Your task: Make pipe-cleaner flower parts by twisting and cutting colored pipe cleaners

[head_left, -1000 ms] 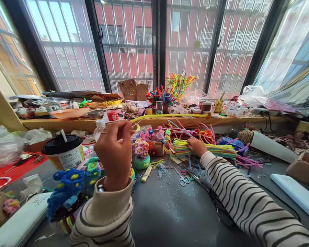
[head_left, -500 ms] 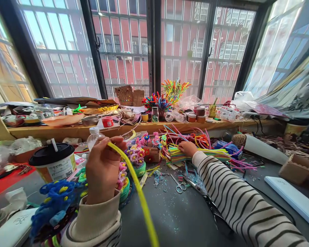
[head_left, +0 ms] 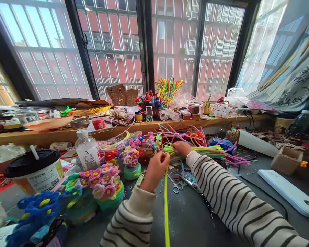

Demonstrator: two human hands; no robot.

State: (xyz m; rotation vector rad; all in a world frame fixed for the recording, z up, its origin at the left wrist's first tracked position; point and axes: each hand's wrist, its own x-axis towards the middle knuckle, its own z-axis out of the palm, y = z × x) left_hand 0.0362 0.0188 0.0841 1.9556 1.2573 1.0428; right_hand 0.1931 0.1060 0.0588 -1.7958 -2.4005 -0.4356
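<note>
- Yellow fuzzy pipe cleaner, long and thin [head_left: 166, 209], is pinched narrowly between the thumb and fingertips of the left hand [head_left: 154, 169]; it is hung down over the dark grey tabletop [head_left: 193, 223] and cut off by the lower edge of the view.
- A loose bundle of pastel yellow and green pipe cleaners [head_left: 211, 151] is touched near its left end by the right hand [head_left: 182, 149], whose fingers are curled; how tightly they are closed cannot be told.
- Just below the hands, small silver scissors with ring handles [head_left: 177, 187] are laid on the tabletop, with blue-green scraps scattered around.
- Pink fuzzy flowers in a round green pot [head_left: 132, 171] are seen left of the left hand, and a larger pink-flowered green pot [head_left: 109, 199] is placed nearer the camera.
- Farther left, a clear plastic bottle with a white cap [head_left: 87, 152] and a black-lidded paper cup with a straw [head_left: 37, 173] are stood upright.
- At the right, a flat white power bank [head_left: 288, 192] is laid near an open brown cardboard box [head_left: 287, 160].
</note>
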